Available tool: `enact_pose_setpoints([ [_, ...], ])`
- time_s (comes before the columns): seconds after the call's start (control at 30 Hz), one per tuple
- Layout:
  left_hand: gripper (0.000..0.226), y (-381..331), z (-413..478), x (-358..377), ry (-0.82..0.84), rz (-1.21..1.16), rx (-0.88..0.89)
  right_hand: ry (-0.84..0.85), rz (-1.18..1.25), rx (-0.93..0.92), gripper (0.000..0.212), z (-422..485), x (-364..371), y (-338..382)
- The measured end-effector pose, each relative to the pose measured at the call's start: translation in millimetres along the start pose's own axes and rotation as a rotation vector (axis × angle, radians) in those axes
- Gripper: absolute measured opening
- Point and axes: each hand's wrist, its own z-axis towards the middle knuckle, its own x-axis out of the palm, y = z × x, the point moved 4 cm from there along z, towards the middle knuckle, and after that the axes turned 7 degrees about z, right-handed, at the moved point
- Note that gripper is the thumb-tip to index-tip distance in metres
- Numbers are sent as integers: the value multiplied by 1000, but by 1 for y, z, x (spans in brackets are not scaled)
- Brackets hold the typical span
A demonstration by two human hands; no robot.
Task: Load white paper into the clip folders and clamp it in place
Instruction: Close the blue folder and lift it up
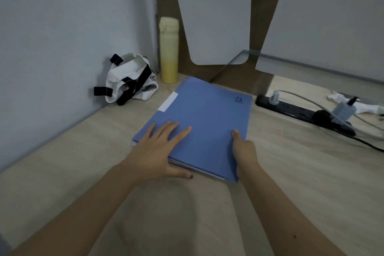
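Observation:
A stack of blue clip folders (207,114) lies closed on the light wooden desk (291,183), its spine to the left with a white label (168,101). White paper edges show between the covers at the stack's near edge. My left hand (160,149) rests flat on the top cover's near left corner, fingers spread, thumb against the front edge. My right hand (243,151) grips the near right corner, thumb on top and fingers hidden under the edge.
A yellow bottle (168,50) stands behind the folders by the wall. A white bag with black straps (131,81) lies in the left corner. A black power strip (291,108) with plugs and cables sits to the right, beside crumpled white items (357,104).

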Motion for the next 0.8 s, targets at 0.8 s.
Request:
enact_pose_setpoints([
  [0.8, 121, 49, 59, -2, 102, 220, 87, 45, -883, -315, 67, 43, 7, 20],
])
